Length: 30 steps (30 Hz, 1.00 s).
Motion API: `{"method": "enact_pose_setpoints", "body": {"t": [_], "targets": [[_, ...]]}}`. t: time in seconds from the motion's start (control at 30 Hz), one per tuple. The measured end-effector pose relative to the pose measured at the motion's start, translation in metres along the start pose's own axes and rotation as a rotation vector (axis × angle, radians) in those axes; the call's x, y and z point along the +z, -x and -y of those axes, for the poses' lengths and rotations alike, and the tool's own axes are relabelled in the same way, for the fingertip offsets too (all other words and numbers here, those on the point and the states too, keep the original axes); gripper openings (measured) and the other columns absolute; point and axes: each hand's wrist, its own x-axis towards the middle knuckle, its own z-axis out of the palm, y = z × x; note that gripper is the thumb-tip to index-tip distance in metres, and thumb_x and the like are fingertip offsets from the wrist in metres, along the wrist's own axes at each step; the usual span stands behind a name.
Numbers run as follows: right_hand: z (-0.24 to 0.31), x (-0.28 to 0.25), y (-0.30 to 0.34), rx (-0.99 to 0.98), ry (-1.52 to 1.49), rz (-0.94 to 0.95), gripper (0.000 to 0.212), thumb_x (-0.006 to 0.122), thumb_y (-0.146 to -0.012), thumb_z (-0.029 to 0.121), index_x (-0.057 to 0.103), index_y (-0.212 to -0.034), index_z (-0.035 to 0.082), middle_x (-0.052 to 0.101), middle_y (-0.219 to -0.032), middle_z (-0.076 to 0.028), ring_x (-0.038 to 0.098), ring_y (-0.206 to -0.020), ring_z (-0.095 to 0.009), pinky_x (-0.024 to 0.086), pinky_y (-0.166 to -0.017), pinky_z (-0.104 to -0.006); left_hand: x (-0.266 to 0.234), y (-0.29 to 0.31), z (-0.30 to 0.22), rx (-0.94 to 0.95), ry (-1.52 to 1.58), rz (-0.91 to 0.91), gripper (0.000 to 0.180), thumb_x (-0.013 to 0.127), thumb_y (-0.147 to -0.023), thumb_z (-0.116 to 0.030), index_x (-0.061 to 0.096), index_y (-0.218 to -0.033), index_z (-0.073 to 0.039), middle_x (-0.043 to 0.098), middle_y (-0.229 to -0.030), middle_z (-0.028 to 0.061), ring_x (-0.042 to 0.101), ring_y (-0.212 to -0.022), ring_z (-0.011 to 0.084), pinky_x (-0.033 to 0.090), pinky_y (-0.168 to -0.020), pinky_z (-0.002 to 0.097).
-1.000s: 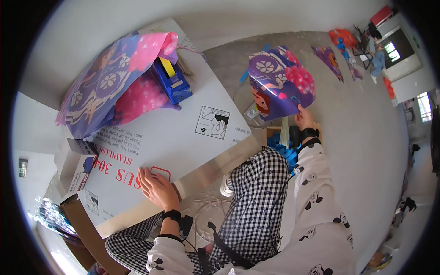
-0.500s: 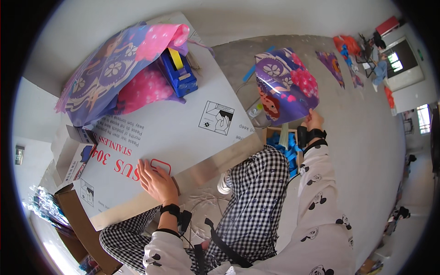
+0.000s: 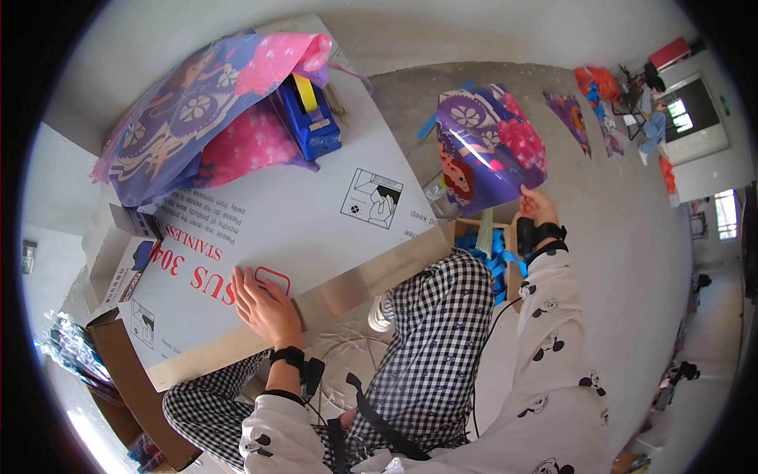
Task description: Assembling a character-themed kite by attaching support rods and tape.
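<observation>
My left hand (image 3: 267,306) lies flat, fingers stretched, near the front edge of the film-covered board (image 3: 308,245) and holds nothing. At the right, my right hand (image 3: 538,208) has its fingertips at the lower right edge of a glossy purple printed plastic sheet (image 3: 478,170). Its fingers look slightly apart. Several thin pale sticks (image 3: 485,229) poke out below that sheet, above a box of blue strips (image 3: 496,265). Another purple and pink printed sheet (image 3: 189,114) lies crumpled on the board's far left, beside a blue tape dispenser (image 3: 316,130) with yellow tape.
At the board's left edge stands a small printed carton (image 3: 126,272). Below it is an open brown cardboard box (image 3: 142,387). More purple printed pieces (image 3: 570,118) and an orange bundle (image 3: 596,79) lie on the floor at the far right. A person (image 3: 655,126) sits beyond them.
My right fingertips have shifted slightly left along the purple sheet's edge, and the shine on the sheet has changed. My left hand has stayed flat on the board. The view has shifted slightly.
</observation>
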Motion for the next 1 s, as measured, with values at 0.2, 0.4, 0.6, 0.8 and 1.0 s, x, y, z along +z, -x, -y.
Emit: {"method": "enact_pose_setpoints", "body": {"t": [0.2, 0.4, 0.6, 0.8, 1.0], "targets": [[-0.023, -0.006, -0.022, -0.097, 0.025, -0.214, 0.023, 0.080, -0.080, 0.021, 0.065, -0.094, 0.011, 0.067, -0.087, 0.000, 0.062, -0.078, -0.011, 0.044, -0.072, -0.0281, 0.000, 0.001, -0.001, -0.018, -0.001, 0.018, 0.041, 0.048, -0.096, -0.020, 0.048, -0.134, -0.004, 0.043, -0.149, 0.0095, 0.036, -0.139, 0.0291, 0.030, -0.111, 0.0437], [-0.011, 0.000, -0.036, -0.145, 0.102, -0.416, 0.019, 0.073, -0.085, 0.020, 0.065, -0.097, 0.007, 0.065, -0.084, -0.001, 0.061, -0.074, -0.012, 0.044, -0.065, -0.0261, -0.001, 0.000, 0.001, -0.010, -0.001, 0.017, 0.041, 0.048, -0.096, -0.020, 0.047, -0.134, -0.005, 0.043, -0.149, 0.0094, 0.036, -0.139, 0.0287, 0.030, -0.111, 0.0438], [0.017, -0.004, -0.056, -0.447, 0.214, -0.499, 0.016, 0.073, -0.085, 0.016, 0.065, -0.095, 0.006, 0.062, -0.082, -0.002, 0.057, -0.068, -0.012, 0.042, -0.058, -0.0234, 0.002, 0.000, -0.001, -0.004, 0.013, 0.017, 0.041, 0.049, -0.096, -0.020, 0.048, -0.134, -0.004, 0.043, -0.149, 0.0097, 0.036, -0.139, 0.0289, 0.030, -0.111, 0.0439], [0.016, 0.010, -0.033, -0.050, -0.005, -0.195, 0.021, 0.079, -0.078, 0.008, 0.062, -0.089, 0.011, 0.061, -0.082, 0.000, 0.053, -0.069, -0.012, 0.044, -0.063, -0.0244, 0.000, 0.000, 0.006, -0.005, -0.022, 0.003, 0.041, 0.049, -0.096, -0.021, 0.048, -0.133, -0.004, 0.043, -0.148, 0.0099, 0.037, -0.139, 0.0293, 0.030, -0.111, 0.0441], [-0.021, -0.007, -0.035, -0.088, 0.106, -0.160, 0.025, 0.085, -0.071, 0.010, 0.060, -0.077, 0.011, 0.057, -0.074, 0.001, 0.053, -0.066, -0.011, 0.045, -0.064, -0.0279, 0.002, 0.000, -0.001, -0.014, -0.016, 0.016, 0.040, 0.048, -0.097, -0.020, 0.049, -0.133, -0.005, 0.044, -0.148, 0.0101, 0.037, -0.138, 0.0283, 0.031, -0.111, 0.0434]]}}
